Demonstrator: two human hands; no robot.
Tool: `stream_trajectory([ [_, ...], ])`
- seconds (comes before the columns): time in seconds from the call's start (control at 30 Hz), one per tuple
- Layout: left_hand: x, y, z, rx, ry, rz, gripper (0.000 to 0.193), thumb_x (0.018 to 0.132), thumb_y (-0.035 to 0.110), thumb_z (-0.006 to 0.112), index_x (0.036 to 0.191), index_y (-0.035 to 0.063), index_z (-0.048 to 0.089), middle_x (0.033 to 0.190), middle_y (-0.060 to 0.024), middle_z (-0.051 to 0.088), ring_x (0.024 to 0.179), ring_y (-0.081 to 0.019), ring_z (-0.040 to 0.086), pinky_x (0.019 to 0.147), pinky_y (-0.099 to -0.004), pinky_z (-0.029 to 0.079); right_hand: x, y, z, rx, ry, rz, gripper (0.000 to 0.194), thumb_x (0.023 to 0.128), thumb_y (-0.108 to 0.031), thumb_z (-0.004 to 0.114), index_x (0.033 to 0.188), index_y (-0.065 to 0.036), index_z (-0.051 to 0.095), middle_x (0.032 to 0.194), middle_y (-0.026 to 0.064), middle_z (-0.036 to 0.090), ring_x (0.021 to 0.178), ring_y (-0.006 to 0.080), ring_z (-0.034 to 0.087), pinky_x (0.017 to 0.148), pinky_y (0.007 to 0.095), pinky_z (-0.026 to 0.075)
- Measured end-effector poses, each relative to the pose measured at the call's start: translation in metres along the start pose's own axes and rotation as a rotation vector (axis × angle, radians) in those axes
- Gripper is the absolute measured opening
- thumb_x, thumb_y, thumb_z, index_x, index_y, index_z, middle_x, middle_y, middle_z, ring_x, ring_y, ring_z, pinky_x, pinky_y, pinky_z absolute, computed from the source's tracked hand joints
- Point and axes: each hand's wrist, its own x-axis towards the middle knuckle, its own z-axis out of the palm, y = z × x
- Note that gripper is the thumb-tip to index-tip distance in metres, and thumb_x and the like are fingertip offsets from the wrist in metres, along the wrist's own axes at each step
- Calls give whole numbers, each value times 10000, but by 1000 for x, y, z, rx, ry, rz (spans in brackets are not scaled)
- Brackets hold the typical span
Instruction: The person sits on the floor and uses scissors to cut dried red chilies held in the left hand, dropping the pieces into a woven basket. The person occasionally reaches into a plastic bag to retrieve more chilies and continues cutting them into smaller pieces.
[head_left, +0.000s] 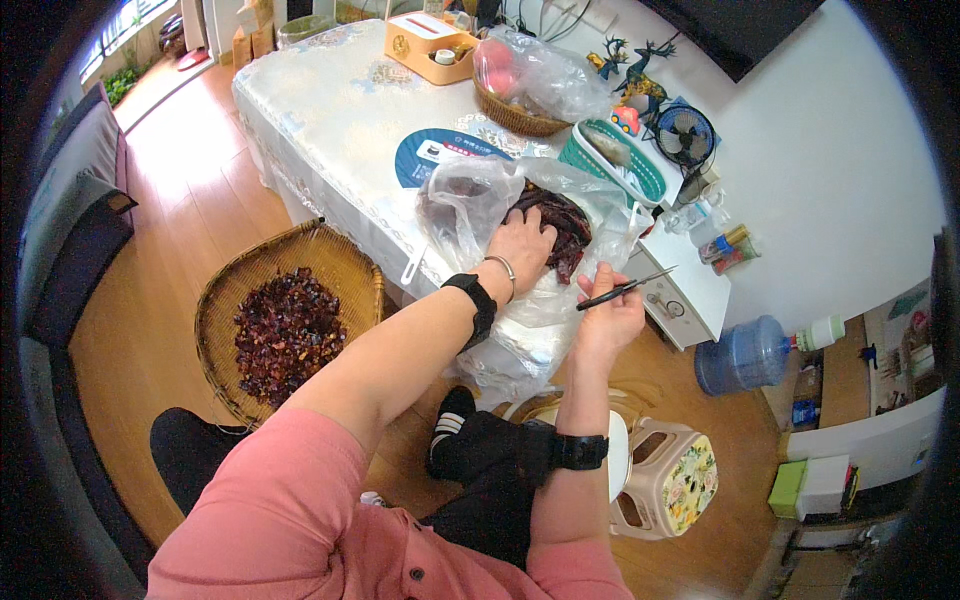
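Note:
My left hand reaches into a clear plastic bag at the table's near edge. Its fingers press into a pile of dark red, wrinkled dried food, perhaps dried chillies. The fingertips are partly hidden, so whether they grip any of it is unclear. In my right hand is a pair of black-handled scissors, blades pointing up and right, beside the bag. Lower left, a round woven bamboo tray bears a heap of small dark red cut pieces.
On the cloth-covered table stand an orange tissue box, a wicker basket, a green basket and a small fan. A plastic stool and water bottle are at right.

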Motion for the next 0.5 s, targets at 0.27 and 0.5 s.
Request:
stream_trajectory([
  [0.27, 2, -30, -2, -221, 106, -140, 150, 761, 143, 606, 867, 37, 596, 869, -189, 607, 815, -361, 599, 727, -434, 491, -5, -9, 0, 48, -38, 25, 204, 853, -132, 642, 883, 20, 509, 747, 77, 589, 630, 144, 622, 496, 219, 441],
  [0.5, 6, -38, -21, -525, 116, -332, 227, 788, 187, 628, 849, -28, 592, 784, -194, 619, 770, -346, 612, 701, -421, 478, -10, -13, 1, 96, -59, 66, 202, 848, -120, 644, 886, 24, 508, 762, 82, 595, 627, 160, 627, 530, 225, 475],
])
